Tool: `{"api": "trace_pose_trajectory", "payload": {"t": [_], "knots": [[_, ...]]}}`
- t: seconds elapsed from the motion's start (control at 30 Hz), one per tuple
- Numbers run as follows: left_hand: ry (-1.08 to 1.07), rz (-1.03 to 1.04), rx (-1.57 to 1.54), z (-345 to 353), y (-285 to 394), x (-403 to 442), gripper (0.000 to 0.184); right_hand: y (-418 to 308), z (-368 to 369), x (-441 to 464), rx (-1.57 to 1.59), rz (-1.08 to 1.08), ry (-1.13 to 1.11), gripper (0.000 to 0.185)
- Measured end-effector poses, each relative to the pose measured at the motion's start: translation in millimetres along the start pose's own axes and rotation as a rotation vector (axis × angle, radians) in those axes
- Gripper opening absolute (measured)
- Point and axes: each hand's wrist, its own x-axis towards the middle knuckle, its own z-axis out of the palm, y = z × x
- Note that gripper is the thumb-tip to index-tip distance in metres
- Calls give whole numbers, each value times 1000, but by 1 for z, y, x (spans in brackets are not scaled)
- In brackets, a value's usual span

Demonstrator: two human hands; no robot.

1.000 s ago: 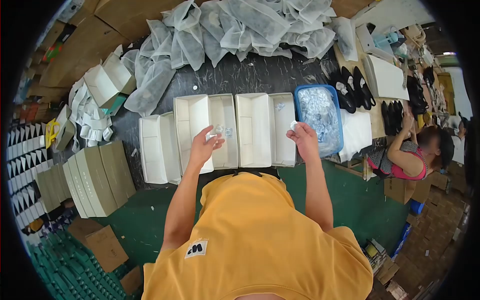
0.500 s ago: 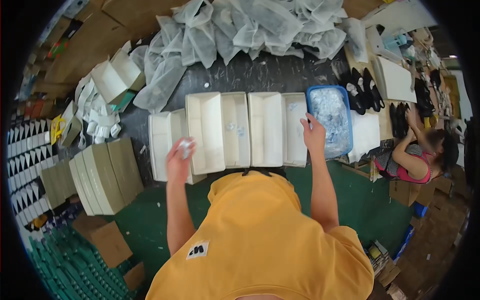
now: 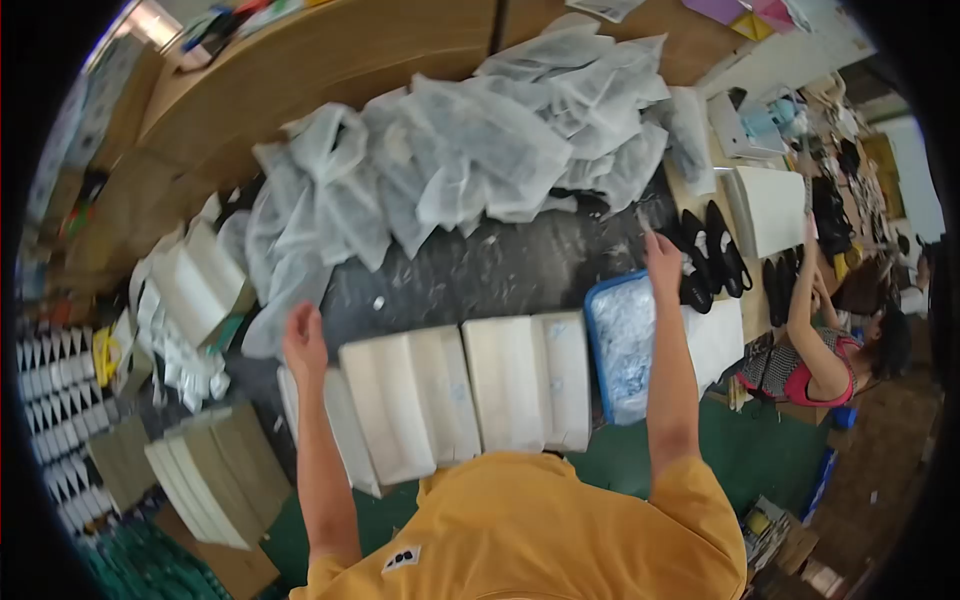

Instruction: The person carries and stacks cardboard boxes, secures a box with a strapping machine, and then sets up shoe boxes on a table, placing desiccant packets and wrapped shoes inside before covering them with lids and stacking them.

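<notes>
My left hand [image 3: 304, 340] is raised over the left side of the dark table, near the front ends of the white translucent bags [image 3: 470, 150]. Its fingers are loosely bent and I see nothing in it. My right hand [image 3: 664, 265] reaches over the far right corner of a blue tray [image 3: 592, 350] full of small clear packets [image 3: 628, 335]. Its fingers point towards the bags, apart, with no object visible in them. Open pale shoe boxes [image 3: 405, 400] stand in a row between my arms, some with small packets [image 3: 458, 390] inside. My left forearm partly covers the leftmost box.
Black shoes [image 3: 720, 250] lie right of the tray, beside white paper [image 3: 712, 345]. Stacked boxes [image 3: 222, 475] stand at lower left, and crumpled white paper [image 3: 180, 350] lies at left. A co-worker [image 3: 825, 355] sits at the right, arms reaching over the table.
Both hands have moved forward, away from my body. The small packet in my left hand is no longer visible there. The view has tilted up, so boxes and bags appear lower.
</notes>
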Motion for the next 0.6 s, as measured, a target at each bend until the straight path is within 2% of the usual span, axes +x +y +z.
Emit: {"api": "trace_pose_trajectory", "payload": {"t": [0.03,0.1,0.13,0.2,0.27,0.3,0.37,0.4,0.43,0.47,0.5,0.53,0.57,0.6], "knots": [[55,61,36,28,7,41,45,-8,21,39,232,244,-23,53],[94,127,69,80,11,118,48,-19,58,103,464,491,2,58],[110,99,105,106,3,156,48,-47,79,115,439,601,82,59],[121,66,153,148,9,201,49,-48,110,149,411,724,159,60],[304,33,578,175,35,209,50,20,152,180,268,224,381,54],[303,29,598,177,31,211,50,11,144,162,377,288,357,49],[366,48,267,167,11,207,51,-1,134,109,684,356,309,40],[343,29,-29,160,-26,217,48,-1,135,86,882,369,295,37],[368,23,-10,140,-25,205,48,-3,138,59,1031,517,178,35],[245,-52,88,125,-14,191,45,-9,134,33,1176,661,67,33],[130,-117,169,116,6,179,42,-19,132,14,1188,647,44,33],[172,-123,207,106,33,156,39,-29,128,-10,1329,641,-70,36],[183,-134,-160,101,29,143,46,-38,126,-36,1468,630,-185,39],[199,-122,-168,86,26,135,46,-49,123,-46,1474,616,-203,39]]}}
